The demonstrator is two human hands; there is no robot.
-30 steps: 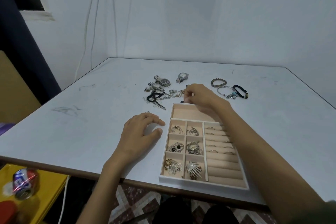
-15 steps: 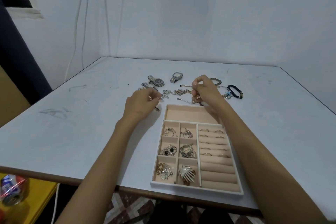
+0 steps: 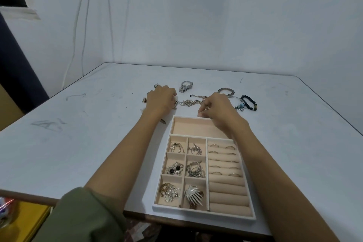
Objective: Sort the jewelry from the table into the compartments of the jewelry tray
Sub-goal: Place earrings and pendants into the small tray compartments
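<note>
Left hand (image 3: 161, 100) moved up onto jewelry pile (image 3: 144, 100), frame centre, grip hidden; right hand (image 3: 218, 109) pinches chain necklace (image 3: 188, 102) above jewelry tray (image 3: 204, 213).

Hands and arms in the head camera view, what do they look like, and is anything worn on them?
The left hand and right hand are bare, with no gloves, and neither wrist carries a watch or bracelet. The left arm has an olive-green sleeve bunched up near the elbow. The right forearm is uncovered as far as the frame shows.
</note>
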